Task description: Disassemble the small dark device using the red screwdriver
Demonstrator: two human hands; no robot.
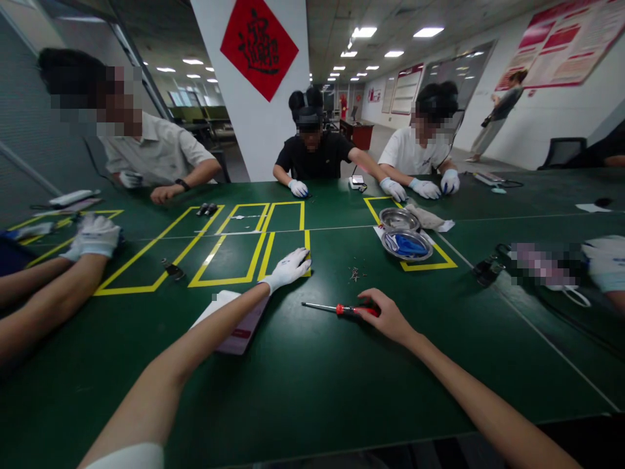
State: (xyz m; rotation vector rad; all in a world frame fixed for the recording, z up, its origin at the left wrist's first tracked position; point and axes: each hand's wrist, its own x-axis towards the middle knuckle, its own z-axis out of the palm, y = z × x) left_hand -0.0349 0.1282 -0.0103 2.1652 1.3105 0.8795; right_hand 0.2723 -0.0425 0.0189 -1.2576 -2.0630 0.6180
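Observation:
My left hand (289,268), in a white glove, reaches over the green table beside a yellow tape outline (266,257). Its fingers point right, and what lies beneath them, if anything, is hidden. A red and black screwdriver (319,307) lies on the table with its shaft pointing left. My bare right hand (385,314) has thumb and fingers curved round the handle's right end. A small scatter of screws (356,273) lies just beyond the screwdriver. Under my left forearm is a pale flat box or booklet (241,329).
Two metal bowls (430,255), one with something blue inside, stand at the back right beside a cloth (430,218). Small black items (173,270) lie at the left. Several people sit round the table; a co-worker's gloved hands (100,236) are at the left.

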